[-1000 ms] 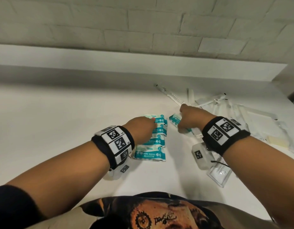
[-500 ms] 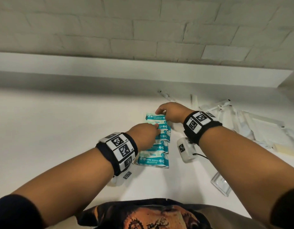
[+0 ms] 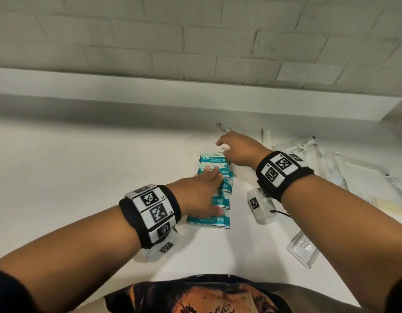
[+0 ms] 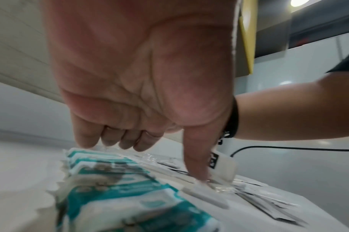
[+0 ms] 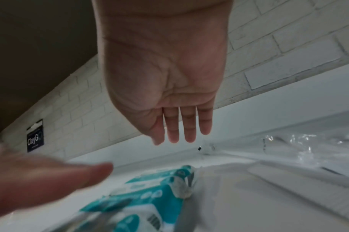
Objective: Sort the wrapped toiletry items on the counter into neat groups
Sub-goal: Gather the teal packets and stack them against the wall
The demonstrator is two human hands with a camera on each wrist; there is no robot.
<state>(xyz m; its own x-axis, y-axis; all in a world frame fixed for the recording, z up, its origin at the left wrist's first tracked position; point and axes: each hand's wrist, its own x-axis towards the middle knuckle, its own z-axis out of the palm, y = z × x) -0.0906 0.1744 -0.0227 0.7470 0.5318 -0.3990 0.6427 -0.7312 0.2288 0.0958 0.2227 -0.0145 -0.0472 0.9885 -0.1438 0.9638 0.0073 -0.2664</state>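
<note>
A row of teal-and-white mini wipes packets (image 3: pixel 214 159) lies overlapping on the white counter (image 3: pixel 82 177), running away from me. My left hand (image 3: pixel 206 190) rests on the middle of the row with straight fingers. In the left wrist view its fingertips (image 4: pixel 118 141) touch the packets (image 4: pixel 118 188), and the thumb points down at the right edge of the row. My right hand (image 3: pixel 231 147) hovers over the far end of the row. Its fingers (image 5: pixel 181 125) are straight and spread above the wipes (image 5: pixel 149 196), and it holds nothing.
A loose pile of clear-wrapped long items (image 3: pixel 331 163) covers the counter to the right. One wrapped stick (image 3: pixel 224 127) lies beyond the row. A flat shampoo-conditioner sachet (image 3: pixel 305 247) sits near the front right. A raised ledge (image 3: pixel 195 96) and a brick wall close the back.
My right hand brought a wipes packet from the right to the far end of the row and let go of it. My left hand's fingers straightened on the row.
</note>
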